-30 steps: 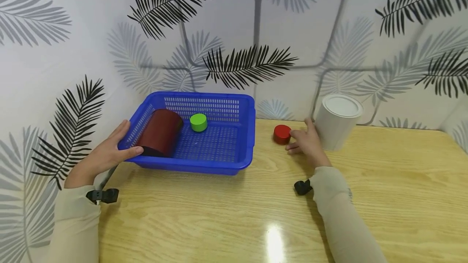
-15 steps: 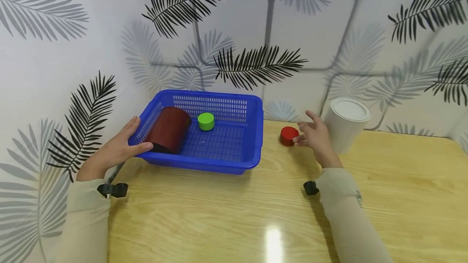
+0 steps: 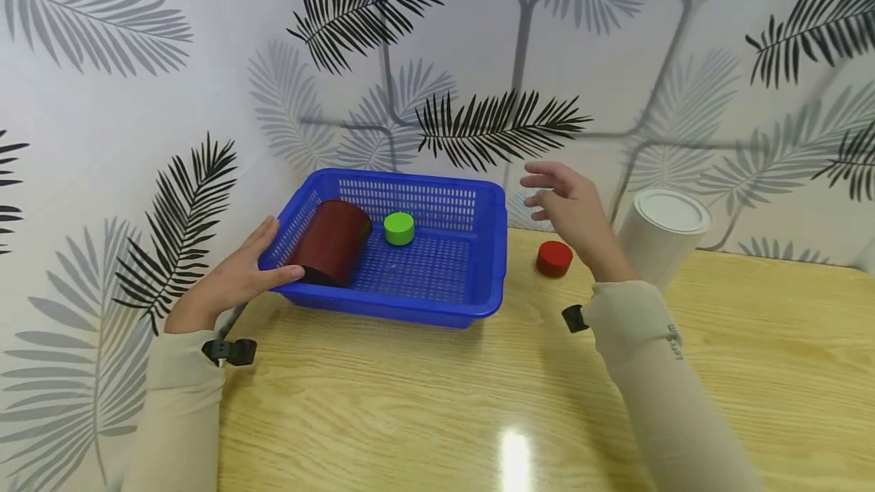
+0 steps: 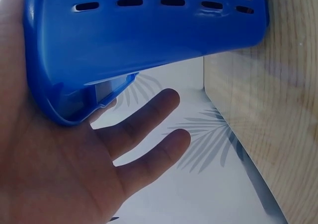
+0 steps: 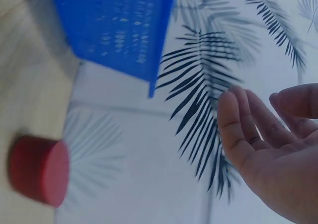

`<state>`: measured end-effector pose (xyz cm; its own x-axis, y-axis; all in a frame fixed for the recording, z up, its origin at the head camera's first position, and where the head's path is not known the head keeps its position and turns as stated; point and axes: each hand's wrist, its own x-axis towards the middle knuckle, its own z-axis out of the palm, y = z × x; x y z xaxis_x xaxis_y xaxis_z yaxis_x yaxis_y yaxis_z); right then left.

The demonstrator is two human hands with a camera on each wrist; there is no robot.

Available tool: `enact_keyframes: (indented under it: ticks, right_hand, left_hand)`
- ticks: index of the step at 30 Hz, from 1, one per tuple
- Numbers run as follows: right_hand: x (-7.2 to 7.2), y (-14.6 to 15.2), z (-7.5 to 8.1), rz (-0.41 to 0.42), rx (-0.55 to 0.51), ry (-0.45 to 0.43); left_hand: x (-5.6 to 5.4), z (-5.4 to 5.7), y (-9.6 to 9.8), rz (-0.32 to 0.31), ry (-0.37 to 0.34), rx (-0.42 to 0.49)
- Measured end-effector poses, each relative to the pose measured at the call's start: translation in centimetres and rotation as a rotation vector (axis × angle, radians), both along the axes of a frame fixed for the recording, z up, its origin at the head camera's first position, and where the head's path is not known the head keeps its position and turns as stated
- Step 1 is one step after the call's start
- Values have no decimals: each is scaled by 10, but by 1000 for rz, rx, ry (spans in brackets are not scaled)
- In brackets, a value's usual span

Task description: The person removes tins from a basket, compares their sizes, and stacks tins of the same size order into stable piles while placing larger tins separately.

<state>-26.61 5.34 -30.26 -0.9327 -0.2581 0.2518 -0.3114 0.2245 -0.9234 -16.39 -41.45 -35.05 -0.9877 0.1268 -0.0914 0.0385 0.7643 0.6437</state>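
My left hand (image 3: pixel 232 278) rests against the left front corner of a blue plastic basket (image 3: pixel 403 308), its thumb over the rim. Two straight fingers (image 4: pixel 149 159) extend below the basket in the left wrist view. A dark red cylinder (image 3: pixel 333 243) lies on its side in the basket's left part, with a short green cylinder (image 3: pixel 399 229) upright beside it. My right hand (image 3: pixel 574 211) hovers with loosely bent fingers and nothing in them. Below it, a short red cylinder (image 3: pixel 554 259) stands on the table, also seen apart from the hand in the right wrist view.
A tall white can (image 3: pixel 663 238) with a lid stands behind the right wrist, partly hidden by it. The wooden table (image 3: pixel 410 393) runs back to a wall (image 3: pixel 465 44) with printed leaves. Each wrist wears a black camera.
My right hand has risen from beside the short red cylinder and come left above it. The left hand stays at the basket corner. The head view has shifted, so everything sits further right.
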Motion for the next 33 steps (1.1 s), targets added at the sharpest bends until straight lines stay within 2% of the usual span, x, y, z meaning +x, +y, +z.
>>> enact_keyframes:
  ticks: [7,13,18,22,25,27,30,33]
  right_hand:
    - [-6,-47,25,69,56,81]
    - [-13,-92,29,100,128,119]
    - [-30,-124,14,133,210,139]
    - [-46,-144,-10,148,316,123]
    - [-56,-155,-31,162,471,67]
    - [-60,-162,-41,191,579,61]
    - [-64,-172,-50,263,733,94]
    - [-65,-175,-50,329,837,96]
  left_hand:
    - [1,0,2,11,-5,3]
    - [2,-1,1,12,1,4]
    - [2,-1,1,19,8,-1]
    - [2,-1,1,20,17,-5]
    - [2,-2,2,22,16,9]
    - [1,-3,2,25,16,16]
    - [2,-3,2,29,16,19]
    - [1,-3,2,33,20,13]
